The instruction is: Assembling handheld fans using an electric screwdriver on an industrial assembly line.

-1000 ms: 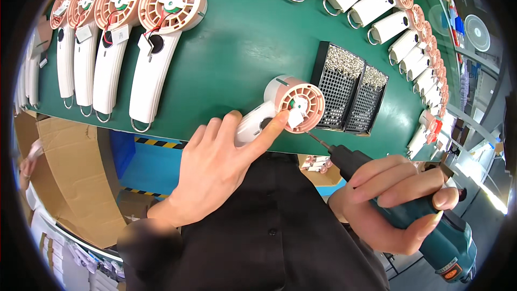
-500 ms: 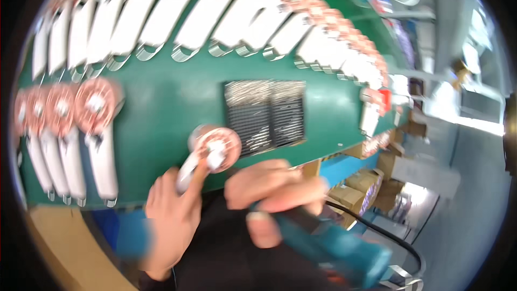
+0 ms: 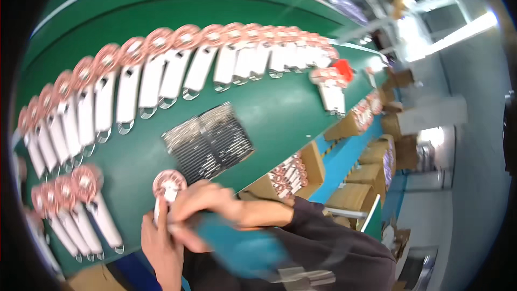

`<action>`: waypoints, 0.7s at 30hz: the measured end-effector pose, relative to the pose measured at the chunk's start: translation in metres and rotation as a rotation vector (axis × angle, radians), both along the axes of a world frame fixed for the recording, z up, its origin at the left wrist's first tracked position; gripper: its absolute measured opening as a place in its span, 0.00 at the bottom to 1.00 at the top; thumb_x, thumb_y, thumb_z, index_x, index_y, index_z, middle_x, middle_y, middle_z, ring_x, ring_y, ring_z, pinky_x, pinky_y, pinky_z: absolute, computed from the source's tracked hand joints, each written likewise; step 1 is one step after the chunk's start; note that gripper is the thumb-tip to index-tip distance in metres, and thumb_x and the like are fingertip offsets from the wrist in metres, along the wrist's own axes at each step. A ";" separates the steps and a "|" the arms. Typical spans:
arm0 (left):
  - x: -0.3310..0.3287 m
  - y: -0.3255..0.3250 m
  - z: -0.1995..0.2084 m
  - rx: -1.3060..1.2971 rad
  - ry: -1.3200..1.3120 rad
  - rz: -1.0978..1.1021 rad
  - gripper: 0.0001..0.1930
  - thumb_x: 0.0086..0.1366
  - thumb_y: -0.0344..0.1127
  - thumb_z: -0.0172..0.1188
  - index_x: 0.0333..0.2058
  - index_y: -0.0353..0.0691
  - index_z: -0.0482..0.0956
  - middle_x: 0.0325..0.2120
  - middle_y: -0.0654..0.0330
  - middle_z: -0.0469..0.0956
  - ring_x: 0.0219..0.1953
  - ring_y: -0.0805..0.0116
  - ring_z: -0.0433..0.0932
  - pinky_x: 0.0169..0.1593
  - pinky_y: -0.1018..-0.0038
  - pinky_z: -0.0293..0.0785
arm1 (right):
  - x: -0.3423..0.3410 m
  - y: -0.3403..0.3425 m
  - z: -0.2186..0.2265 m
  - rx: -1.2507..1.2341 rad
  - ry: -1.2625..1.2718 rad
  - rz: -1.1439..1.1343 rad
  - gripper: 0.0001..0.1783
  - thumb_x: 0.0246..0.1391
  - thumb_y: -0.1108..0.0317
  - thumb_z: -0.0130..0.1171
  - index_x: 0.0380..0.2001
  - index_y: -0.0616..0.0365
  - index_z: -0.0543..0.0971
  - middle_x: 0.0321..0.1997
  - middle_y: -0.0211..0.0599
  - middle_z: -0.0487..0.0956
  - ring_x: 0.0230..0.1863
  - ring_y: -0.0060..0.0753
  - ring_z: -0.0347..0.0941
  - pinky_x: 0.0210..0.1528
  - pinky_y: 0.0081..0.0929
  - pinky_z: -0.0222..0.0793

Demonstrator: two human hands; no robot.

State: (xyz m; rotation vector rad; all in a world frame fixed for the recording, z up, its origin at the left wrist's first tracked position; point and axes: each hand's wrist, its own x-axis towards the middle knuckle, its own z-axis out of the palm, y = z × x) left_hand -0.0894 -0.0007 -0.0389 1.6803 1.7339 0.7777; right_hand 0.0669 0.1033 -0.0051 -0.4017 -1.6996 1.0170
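A small handheld fan (image 3: 169,182) with a round pink head and white handle lies at the table's near edge. My left hand (image 3: 161,248) is closed round its handle. Close beside it, my right hand (image 3: 207,205) grips a teal power screwdriver (image 3: 242,248), blurred by motion. The tool's tip is hidden behind my fingers, so I cannot tell whether it touches the fan. Just beyond the hands lies a dark ribbed tray (image 3: 210,145) in two halves, with rows of small silvery pieces.
A long curved row of similar fans (image 3: 156,78) spans the green table (image 3: 280,113). Several more (image 3: 81,210) lie at the left. A fan pair (image 3: 329,89) sits near a red object (image 3: 343,70) at right. Cardboard boxes (image 3: 318,167) of fans stand along the right edge.
The view has swung, so the table and tray appear turned. My right hand with the screwdriver has come in from the right, over to the fan in my left hand.
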 end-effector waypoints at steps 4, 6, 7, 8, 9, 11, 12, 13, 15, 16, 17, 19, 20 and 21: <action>0.009 0.017 0.004 0.029 0.177 -0.062 0.31 0.54 0.24 0.60 0.59 0.49 0.68 0.36 0.52 0.70 0.33 0.53 0.71 0.37 0.62 0.69 | 0.024 -0.007 0.039 -0.088 0.231 -0.285 0.11 0.57 0.71 0.52 0.37 0.57 0.59 0.21 0.44 0.72 0.12 0.38 0.67 0.14 0.34 0.70; 0.006 0.015 0.004 0.015 0.196 -0.059 0.32 0.54 0.25 0.61 0.59 0.51 0.69 0.36 0.54 0.70 0.32 0.55 0.70 0.37 0.64 0.68 | 0.034 0.002 0.031 -0.027 0.188 -0.468 0.06 0.60 0.66 0.40 0.37 0.54 0.58 0.17 0.38 0.65 0.06 0.32 0.58 0.10 0.28 0.63; 0.004 0.013 0.004 0.001 0.199 -0.048 0.32 0.53 0.25 0.62 0.59 0.52 0.69 0.36 0.55 0.69 0.32 0.56 0.69 0.36 0.64 0.68 | 0.039 0.007 0.027 -0.037 0.096 -0.549 0.06 0.60 0.65 0.38 0.37 0.53 0.59 0.17 0.37 0.63 0.06 0.31 0.57 0.10 0.27 0.63; 0.002 0.012 0.004 -0.003 0.221 -0.052 0.32 0.53 0.26 0.62 0.59 0.52 0.69 0.36 0.55 0.70 0.31 0.57 0.69 0.36 0.65 0.67 | 0.053 0.006 0.025 -0.156 0.169 -0.470 0.08 0.60 0.68 0.44 0.39 0.55 0.57 0.20 0.43 0.68 0.12 0.38 0.66 0.15 0.37 0.69; 0.000 0.009 0.006 -0.035 0.239 -0.041 0.33 0.53 0.26 0.62 0.59 0.52 0.69 0.36 0.55 0.70 0.31 0.57 0.69 0.36 0.66 0.66 | 0.058 0.007 0.017 -0.205 0.189 -0.472 0.08 0.60 0.68 0.43 0.39 0.54 0.57 0.20 0.42 0.67 0.11 0.37 0.65 0.14 0.37 0.68; 0.001 0.011 0.007 -0.063 0.268 -0.042 0.33 0.54 0.26 0.62 0.60 0.54 0.69 0.36 0.56 0.70 0.32 0.58 0.69 0.37 0.66 0.66 | 0.065 0.012 0.007 -0.256 0.214 -0.521 0.09 0.59 0.67 0.44 0.40 0.54 0.58 0.19 0.42 0.67 0.09 0.36 0.63 0.13 0.36 0.68; 0.002 0.011 0.009 -0.083 0.283 -0.044 0.33 0.54 0.26 0.62 0.60 0.54 0.69 0.36 0.56 0.70 0.32 0.58 0.69 0.37 0.66 0.66 | 0.069 0.013 0.004 -0.266 0.205 -0.523 0.09 0.59 0.67 0.44 0.40 0.54 0.58 0.19 0.42 0.67 0.09 0.36 0.63 0.13 0.36 0.68; 0.002 0.012 0.010 -0.100 0.301 -0.049 0.33 0.54 0.26 0.62 0.60 0.54 0.69 0.36 0.56 0.69 0.32 0.58 0.69 0.36 0.66 0.66 | 0.072 0.014 0.000 -0.274 0.213 -0.558 0.09 0.59 0.67 0.44 0.39 0.54 0.58 0.18 0.41 0.66 0.09 0.36 0.63 0.13 0.35 0.67; 0.004 0.015 0.011 -0.115 0.286 -0.054 0.33 0.53 0.26 0.62 0.59 0.54 0.69 0.36 0.55 0.69 0.33 0.57 0.69 0.37 0.66 0.66 | 0.080 0.018 -0.003 -0.282 0.216 -0.601 0.09 0.59 0.67 0.44 0.39 0.54 0.58 0.18 0.41 0.65 0.09 0.35 0.63 0.12 0.35 0.67; 0.003 0.015 0.011 -0.127 0.274 -0.053 0.32 0.53 0.25 0.62 0.59 0.54 0.69 0.36 0.55 0.69 0.33 0.57 0.69 0.38 0.65 0.67 | 0.085 0.020 -0.004 -0.280 0.211 -0.649 0.09 0.59 0.67 0.44 0.39 0.54 0.59 0.17 0.41 0.65 0.09 0.35 0.62 0.12 0.34 0.67; 0.003 0.015 0.011 -0.139 0.262 -0.053 0.32 0.53 0.25 0.62 0.59 0.53 0.70 0.36 0.55 0.69 0.34 0.56 0.69 0.39 0.65 0.67 | 0.088 0.022 -0.005 -0.278 0.206 -0.697 0.08 0.59 0.67 0.44 0.39 0.54 0.59 0.17 0.40 0.65 0.08 0.34 0.62 0.11 0.33 0.66; 0.004 0.015 0.012 -0.151 0.282 -0.058 0.31 0.53 0.24 0.62 0.58 0.52 0.70 0.39 0.54 0.70 0.36 0.55 0.70 0.41 0.64 0.68 | 0.093 0.024 -0.007 -0.267 0.211 -0.710 0.08 0.59 0.68 0.45 0.39 0.54 0.59 0.17 0.41 0.65 0.08 0.34 0.61 0.10 0.33 0.65; 0.003 0.016 0.012 -0.138 0.276 -0.060 0.31 0.53 0.24 0.62 0.57 0.52 0.70 0.40 0.54 0.70 0.37 0.55 0.70 0.42 0.64 0.68 | 0.094 0.024 -0.008 -0.278 0.215 -0.692 0.08 0.58 0.68 0.45 0.39 0.54 0.59 0.17 0.41 0.65 0.08 0.34 0.62 0.10 0.33 0.66; 0.003 0.016 0.011 -0.126 0.270 -0.061 0.31 0.53 0.24 0.62 0.57 0.51 0.71 0.42 0.54 0.70 0.38 0.54 0.71 0.43 0.64 0.68 | 0.095 0.024 -0.009 -0.290 0.219 -0.673 0.08 0.58 0.68 0.45 0.39 0.54 0.59 0.17 0.41 0.65 0.08 0.34 0.62 0.10 0.33 0.66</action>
